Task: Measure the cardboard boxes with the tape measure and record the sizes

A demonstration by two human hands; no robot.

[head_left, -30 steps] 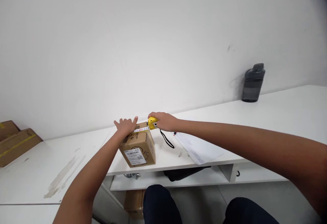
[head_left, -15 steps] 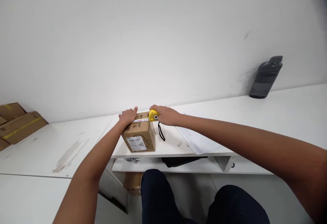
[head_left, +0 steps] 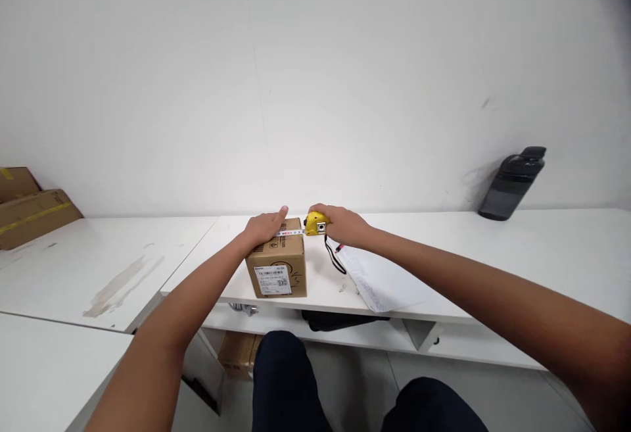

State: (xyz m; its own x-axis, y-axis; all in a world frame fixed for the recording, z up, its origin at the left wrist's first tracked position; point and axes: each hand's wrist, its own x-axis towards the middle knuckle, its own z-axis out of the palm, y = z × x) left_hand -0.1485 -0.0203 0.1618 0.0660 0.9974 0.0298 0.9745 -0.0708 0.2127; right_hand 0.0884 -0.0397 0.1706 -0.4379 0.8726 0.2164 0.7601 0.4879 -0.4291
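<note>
A small brown cardboard box [head_left: 276,254] with a white printed label [head_left: 273,280] on its front stands on the white table. My left hand [head_left: 267,229] is gripped over its top left edge, thumb raised; the fingers on the far side are hidden. Closed in my right hand [head_left: 346,226] is a yellow tape measure [head_left: 316,223], held just off the box's top right edge. Its white blade [head_left: 290,232] lies across the box top between my hands; the blade's end is hidden by my left hand. A black wrist strap [head_left: 335,258] hangs from the case.
Right of the box lie a written-on paper sheet [head_left: 379,281] and a red-tipped pen [head_left: 340,247], partly hidden. A dark bottle [head_left: 513,183] stands near the wall. Larger cartons [head_left: 39,216] sit at far left. Below is a shelf [head_left: 276,319] holding a black item [head_left: 340,320].
The camera view has shifted, so the box and both hands appear farther right. The tape case now sits slightly farther off the box's right edge. Both hands keep their hold.
</note>
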